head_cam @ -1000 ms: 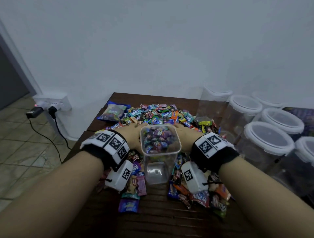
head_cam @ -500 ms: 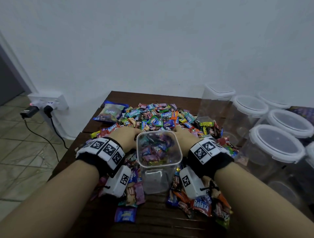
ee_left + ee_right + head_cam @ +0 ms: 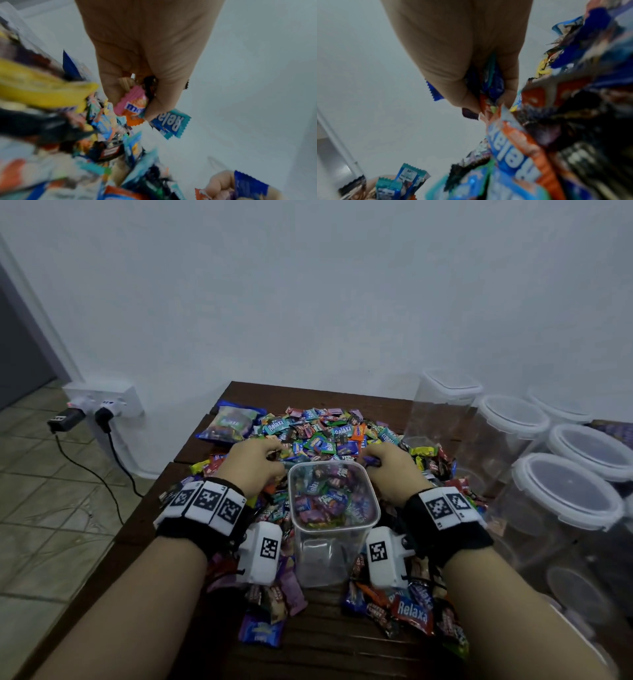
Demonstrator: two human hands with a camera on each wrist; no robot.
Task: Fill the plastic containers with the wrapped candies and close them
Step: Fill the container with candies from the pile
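Observation:
A clear square plastic container [image 3: 334, 549] stands open in the middle of the table, partly filled with wrapped candies. Behind and around it lies a big heap of wrapped candies [image 3: 325, 429]. My left hand [image 3: 255, 462] is just left of the container's far rim and grips a handful of candies [image 3: 135, 105], pink, orange and teal wrappers sticking out. My right hand [image 3: 390, 465] is just right of the rim, curled round its own handful of candies [image 3: 489, 83] in blue and orange wrappers.
Several clear containers with white lids [image 3: 565, 491] stand at the right, one taller square one [image 3: 442, 405] behind. A blue candy bag [image 3: 233, 422] lies at the heap's far left. The wooden table's edge [image 3: 147, 518] drops to a tiled floor with a wall socket [image 3: 102, 402].
Both hands have closed round candies from the heap and risen to the container's far rim. The camera view has shifted slightly.

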